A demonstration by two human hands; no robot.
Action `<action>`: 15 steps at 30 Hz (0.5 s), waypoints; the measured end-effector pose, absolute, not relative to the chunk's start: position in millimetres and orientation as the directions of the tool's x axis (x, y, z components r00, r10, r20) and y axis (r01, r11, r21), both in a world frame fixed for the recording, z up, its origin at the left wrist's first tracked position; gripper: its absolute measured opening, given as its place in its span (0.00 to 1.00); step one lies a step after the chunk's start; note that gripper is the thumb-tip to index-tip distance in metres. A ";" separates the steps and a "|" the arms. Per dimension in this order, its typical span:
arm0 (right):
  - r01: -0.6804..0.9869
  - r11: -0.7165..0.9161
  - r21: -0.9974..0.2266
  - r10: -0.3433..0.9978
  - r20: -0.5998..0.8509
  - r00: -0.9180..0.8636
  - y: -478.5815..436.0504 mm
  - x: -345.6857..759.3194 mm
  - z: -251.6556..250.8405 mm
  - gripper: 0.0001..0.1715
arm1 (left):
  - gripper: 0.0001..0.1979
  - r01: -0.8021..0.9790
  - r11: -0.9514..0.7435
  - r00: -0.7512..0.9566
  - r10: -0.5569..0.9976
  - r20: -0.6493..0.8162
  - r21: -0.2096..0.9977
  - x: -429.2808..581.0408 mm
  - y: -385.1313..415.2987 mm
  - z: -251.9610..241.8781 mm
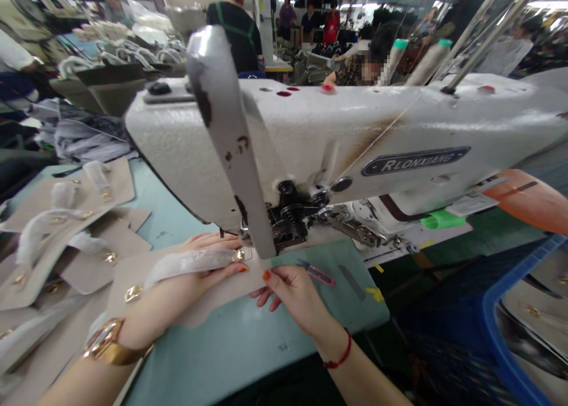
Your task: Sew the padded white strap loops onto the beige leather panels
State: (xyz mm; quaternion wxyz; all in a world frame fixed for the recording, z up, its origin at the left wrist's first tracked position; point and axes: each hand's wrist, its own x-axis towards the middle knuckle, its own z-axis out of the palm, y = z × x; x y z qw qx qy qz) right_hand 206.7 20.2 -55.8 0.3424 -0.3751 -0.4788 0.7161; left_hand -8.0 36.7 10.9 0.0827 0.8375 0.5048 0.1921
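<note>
A beige bag panel [231,284] lies under the head of a white sewing machine [284,134]. Its white-wrapped handle [190,263] joins the panel at gold-coloured metal fittings. My left hand [202,276] rests on the panel with fingers stretched out, passing beneath the handle, fingertips close to the needle area. On the near right edge of the panel, my right hand [290,287] pinches the material between thumb and fingers. The machine's worn grey lever [231,151] hides part of the needle area. Just beyond my right hand are pink-handled thread snips [320,274].
More beige panels with wrapped handles [57,240] are piled at the left. A blue crate [492,311] with similar pieces stands at lower right. The table [248,347] ends near me. Thread cones [428,63] stand behind the machine; several people work farther back.
</note>
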 end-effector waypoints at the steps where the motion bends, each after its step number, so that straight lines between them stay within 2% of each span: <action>1: -0.131 -0.306 -0.943 0.851 -0.209 -0.482 20.0 206.5 -55.7 0.28 | 0.26 0.813 -0.481 0.420 0.875 0.241 0.328 -7.8 36.6 11.2; 15: -0.091 -0.258 -0.962 0.893 -0.202 -0.402 17.4 200.7 -66.0 0.29 | 0.25 0.817 -0.504 0.461 0.863 0.208 0.279 -5.2 38.6 14.8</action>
